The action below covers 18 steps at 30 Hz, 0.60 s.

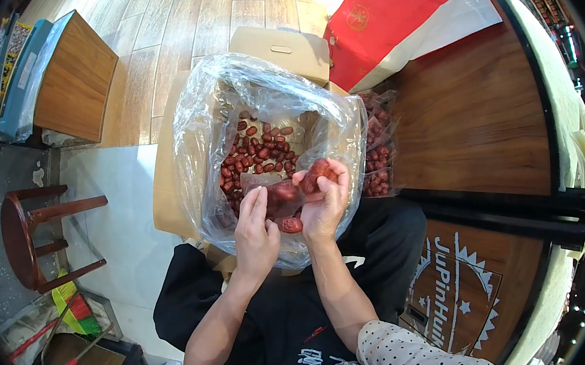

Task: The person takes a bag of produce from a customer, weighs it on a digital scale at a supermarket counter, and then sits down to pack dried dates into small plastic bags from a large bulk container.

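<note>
Over an open cardboard box [169,194] lined with a clear plastic bag [193,139], both my hands are at work. Loose dried red dates [263,153] cover part of the liner's bottom. My right hand [323,195] is closed around dried dates [317,176]. With its fingers, my left hand [255,228] holds the edge of a small clear plastic bag [282,194] containing dates, which lies between my hands. Another large date [291,225] shows just below that bag, beside my right wrist. The lower part of the small bag is partly hidden.
Filled clear bags of dates [378,166] stand right of the box, against a wooden cabinet [471,118]. A red and white paper bag [382,15] is beyond them. At left are a wooden stool [18,240] and a wood-sided stand [76,79].
</note>
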Available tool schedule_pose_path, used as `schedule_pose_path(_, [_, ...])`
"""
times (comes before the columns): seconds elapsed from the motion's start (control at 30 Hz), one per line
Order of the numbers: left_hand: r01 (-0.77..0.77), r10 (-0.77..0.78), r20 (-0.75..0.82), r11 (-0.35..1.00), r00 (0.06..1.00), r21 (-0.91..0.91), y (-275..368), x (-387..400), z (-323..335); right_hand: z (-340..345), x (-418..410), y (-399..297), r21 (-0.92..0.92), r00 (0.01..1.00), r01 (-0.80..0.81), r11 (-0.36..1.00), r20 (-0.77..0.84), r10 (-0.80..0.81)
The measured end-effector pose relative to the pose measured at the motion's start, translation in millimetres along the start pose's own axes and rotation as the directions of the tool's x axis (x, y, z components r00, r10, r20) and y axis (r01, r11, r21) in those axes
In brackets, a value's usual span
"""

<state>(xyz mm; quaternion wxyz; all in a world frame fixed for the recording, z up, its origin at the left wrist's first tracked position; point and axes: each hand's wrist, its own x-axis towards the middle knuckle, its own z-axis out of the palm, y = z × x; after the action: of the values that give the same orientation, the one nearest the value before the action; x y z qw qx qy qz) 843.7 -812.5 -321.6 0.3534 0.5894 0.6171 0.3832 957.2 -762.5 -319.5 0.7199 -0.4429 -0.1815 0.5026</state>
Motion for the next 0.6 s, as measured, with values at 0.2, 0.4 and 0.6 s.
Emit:
schedule_pose_path(0.2, [-0.022,0.022,-0.003,0.999,1.000,0.032,-5.8,-3.7,-1.2,-4.9,-6.7,2.0,-0.043,0.998,0.003,0.999,0.062,0.000])
schedule_pose_path(0.4, [-0.040,0.041,-0.012,0.999,0.999,0.004,-7.9,-4.0,0.4,-7.9,2.0,4.0,0.030,0.990,0.040,0.999,0.134,-0.044])
schedule_pose_path(0.6, [-0.031,0.031,-0.001,0.997,1.000,-0.075,-3.1,-3.6,-0.1,5.5,6.1,-3.9,0.034,0.985,0.017,0.999,-0.174,-0.011])
